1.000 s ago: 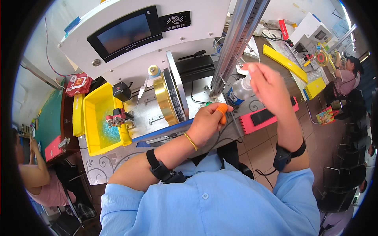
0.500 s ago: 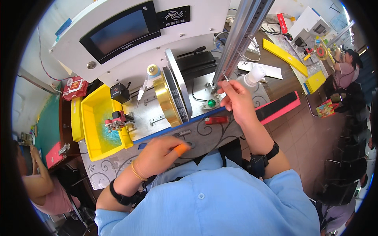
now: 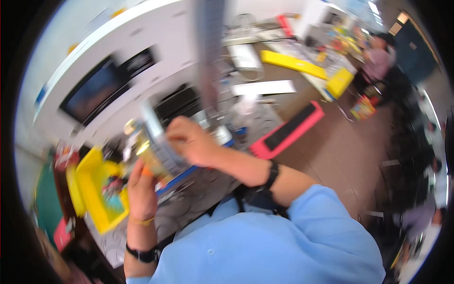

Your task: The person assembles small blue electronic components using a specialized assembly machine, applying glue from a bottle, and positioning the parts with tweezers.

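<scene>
The picture is smeared by motion. My left hand (image 3: pixel 142 196), with an orange cover on one digit, is raised at the near left side of the gold-rimmed wheel (image 3: pixel 150 156). Its fingertips blur against the wheel, and whether they touch it I cannot tell. My right hand (image 3: pixel 194 144) is at the wheel's right side, in front of the grey upright plate (image 3: pixel 153 125). Its fingers are curled together in a pinch; what is between them is too blurred to make out. The wheel belongs to a white machine (image 3: pixel 165 71) with a dark screen (image 3: pixel 92 90).
Left of the machine stands a yellow bin (image 3: pixel 101 220) with bluish strands inside. A pink-and-black strip (image 3: pixel 288 130) lies on the right, near a white bottle (image 3: pixel 246 106). A metal post (image 3: pixel 210 57) rises behind my right hand. Another person (image 3: pixel 378 59) sits at the far right.
My right hand has moved left from beside the metal post to the wheel. My left hand has risen from the table edge to the wheel's near side. The whole view has swung right.
</scene>
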Motion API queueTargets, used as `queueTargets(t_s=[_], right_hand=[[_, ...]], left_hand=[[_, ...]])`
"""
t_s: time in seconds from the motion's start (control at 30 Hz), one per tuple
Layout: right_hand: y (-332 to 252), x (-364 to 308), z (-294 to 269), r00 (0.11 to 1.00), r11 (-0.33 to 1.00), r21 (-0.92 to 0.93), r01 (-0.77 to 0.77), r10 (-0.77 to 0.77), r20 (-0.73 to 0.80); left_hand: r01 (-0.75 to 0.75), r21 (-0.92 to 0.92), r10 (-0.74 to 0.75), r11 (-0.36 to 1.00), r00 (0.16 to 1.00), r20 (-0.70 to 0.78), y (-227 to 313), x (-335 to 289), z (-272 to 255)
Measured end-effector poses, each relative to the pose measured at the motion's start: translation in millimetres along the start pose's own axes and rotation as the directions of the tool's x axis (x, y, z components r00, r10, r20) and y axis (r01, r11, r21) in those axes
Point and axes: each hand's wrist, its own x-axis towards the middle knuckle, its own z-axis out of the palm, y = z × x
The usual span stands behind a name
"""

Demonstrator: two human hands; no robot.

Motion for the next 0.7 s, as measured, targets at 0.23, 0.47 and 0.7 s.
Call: queueTargets(t_s=[0.23,0.47,0.7], right_hand=[[-9,16,9,0.995,0.995,0.034,-0.098,0.097,0.039],[-21,15,-6,0.889,0.839,0.3,-0.454,0.401,0.223],[-48,-23,-34,0.83,0.823,0.123,-0.555,0.557,0.022]], left_hand=[[0.003,-0.042,0.002,0.999,0.994,0.112,-3,21,-17],[0.032,-0.047,-0.035,0.998,0.998,-0.058,-6,22,-1],[-0.134,0.315,0.207,0.94,0.955,-0.213,-4,-10,-43]])
